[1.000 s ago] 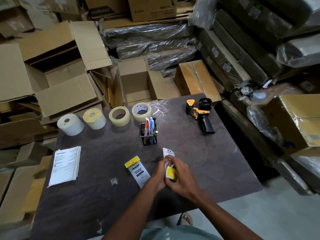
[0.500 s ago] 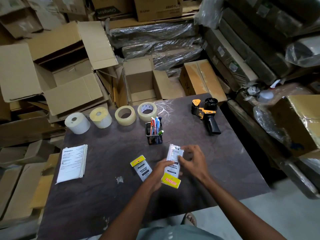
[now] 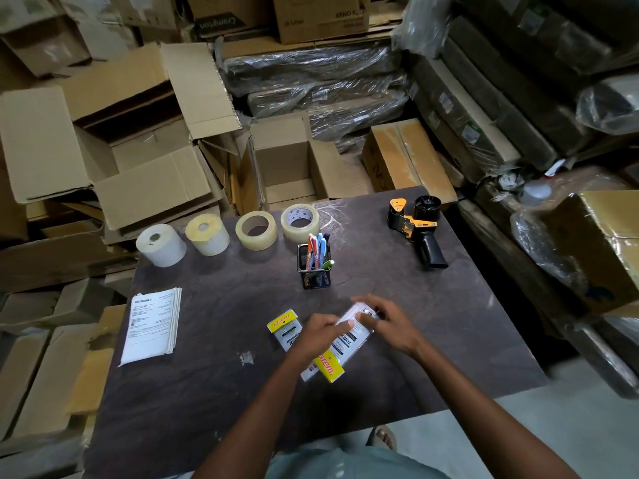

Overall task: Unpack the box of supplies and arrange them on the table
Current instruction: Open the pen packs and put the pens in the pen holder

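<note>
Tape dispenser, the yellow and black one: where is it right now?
In the head view, the tape dispenser lies at the table's far right corner, right of the pen holder, untouched by either hand.

Arms: bare to past the elbows, no sleeves in view.
Garment: pale teal cloth (image 3: 311,464) at 6 o'clock.
Footwear: sandal (image 3: 382,439) (toes exposed).

Four rolls stand in a row along the far edge of the table (image 3: 449,340): a paper roll (image 3: 161,245) leftmost, then a label roll (image 3: 207,234), then two tape rolls (image 3: 256,230). The pen holder (image 3: 314,266) stands before them, the tape dispenser (image 3: 416,229) to its right. A paper stack (image 3: 152,326) lies at the left.
</note>
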